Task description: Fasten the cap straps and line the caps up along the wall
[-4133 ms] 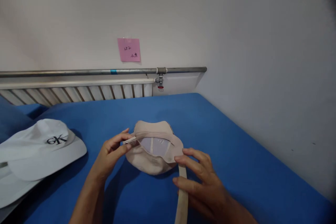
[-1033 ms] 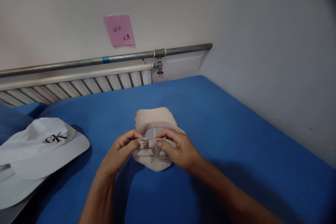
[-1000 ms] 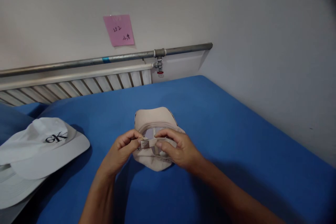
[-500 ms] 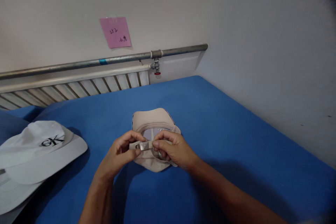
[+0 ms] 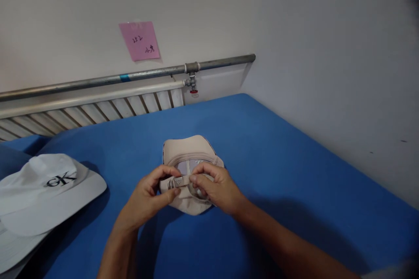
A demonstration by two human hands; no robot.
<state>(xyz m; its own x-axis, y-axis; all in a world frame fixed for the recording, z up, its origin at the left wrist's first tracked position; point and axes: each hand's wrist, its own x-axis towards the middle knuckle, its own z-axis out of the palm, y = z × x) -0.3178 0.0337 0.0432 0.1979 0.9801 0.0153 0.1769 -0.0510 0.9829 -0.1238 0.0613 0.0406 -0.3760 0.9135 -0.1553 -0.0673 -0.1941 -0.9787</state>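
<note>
A beige cap (image 5: 186, 150) lies upside down on the blue sheet (image 5: 262, 157), brim pointing away from me. My left hand (image 5: 149, 194) pinches the metal buckle (image 5: 174, 182) of the cap's back strap between thumb and fingers. My right hand (image 5: 214, 185) is closed on the beige strap just right of the buckle, fingers curled over the cap's back opening. Both hands touch each other's fingertips at the buckle.
A white cap with a black logo (image 5: 49, 189) rests at the left on another white cap. A radiator (image 5: 98, 111) and a metal pipe (image 5: 147, 73) run along the wall behind. A pink note (image 5: 139, 40) sticks on the wall. The right wall borders the bed.
Four seconds ago the strap hung loose toward me under my right hand; now it is drawn through at the buckle and both hands hold it there. The view drifted slightly.
</note>
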